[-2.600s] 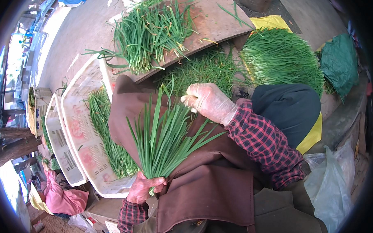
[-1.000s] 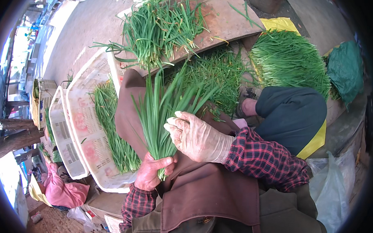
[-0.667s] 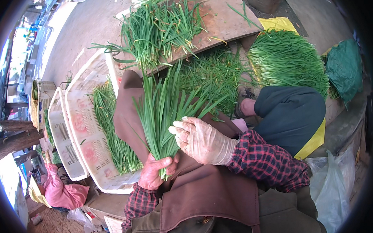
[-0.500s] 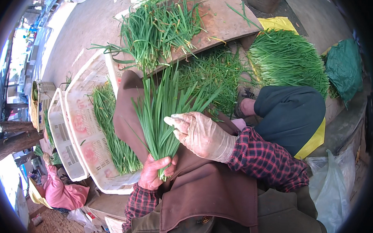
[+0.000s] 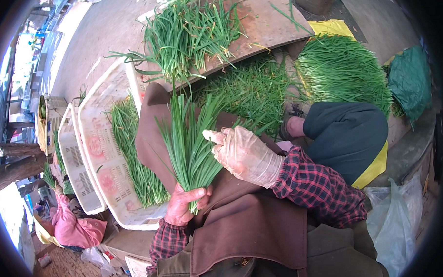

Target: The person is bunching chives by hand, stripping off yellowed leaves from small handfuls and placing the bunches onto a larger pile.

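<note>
- White crate [image 5: 101, 151]: I see aligned greens [image 5: 137, 160] inside, perhaps sorted.
- Loose greens [image 5: 185, 44] heaped on the counter [image 5: 272, 18] look left to do.
- Left hand [image 5: 181, 204] clamps the green bunch [image 5: 189, 159] by its pale stems [image 5: 194, 206] over the apron [image 5: 151, 131]; long leaves [image 5: 180, 129] fan out.
- Gloved right hand [image 5: 245, 154] curls alongside; I can't tell whether it pinches anything.
- Neat stack [image 5: 343, 69] looks done.
</note>
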{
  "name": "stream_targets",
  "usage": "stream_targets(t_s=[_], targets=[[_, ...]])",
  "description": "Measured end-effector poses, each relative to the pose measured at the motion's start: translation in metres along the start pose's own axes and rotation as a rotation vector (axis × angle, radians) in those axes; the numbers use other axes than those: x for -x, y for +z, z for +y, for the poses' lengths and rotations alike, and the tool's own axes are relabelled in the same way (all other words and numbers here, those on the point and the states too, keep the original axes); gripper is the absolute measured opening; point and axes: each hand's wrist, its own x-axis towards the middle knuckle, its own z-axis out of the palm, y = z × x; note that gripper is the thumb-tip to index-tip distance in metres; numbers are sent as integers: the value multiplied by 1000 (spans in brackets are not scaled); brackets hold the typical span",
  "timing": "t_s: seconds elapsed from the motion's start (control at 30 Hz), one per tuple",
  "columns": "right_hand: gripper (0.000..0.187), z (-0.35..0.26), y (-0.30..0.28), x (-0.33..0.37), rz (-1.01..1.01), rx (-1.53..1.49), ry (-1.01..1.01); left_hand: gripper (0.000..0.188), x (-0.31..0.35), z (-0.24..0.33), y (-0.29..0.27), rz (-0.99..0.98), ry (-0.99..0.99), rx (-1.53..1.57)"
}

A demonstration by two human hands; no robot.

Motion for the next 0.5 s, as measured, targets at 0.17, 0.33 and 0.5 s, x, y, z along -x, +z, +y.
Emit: stream_targets(t_s=[0.17, 0.33, 0.5], targets=[[12, -4, 2, 6, -4, -23, -15, 40, -1, -3, -2, -37, 47, 28], [10, -1, 2, 4, 135, -168, 56, 39, 3, 0, -4, -36, 17, 46], [20, 6, 5, 5, 327, -497, 274, 37, 6, 0, 0, -8, 19, 4]])
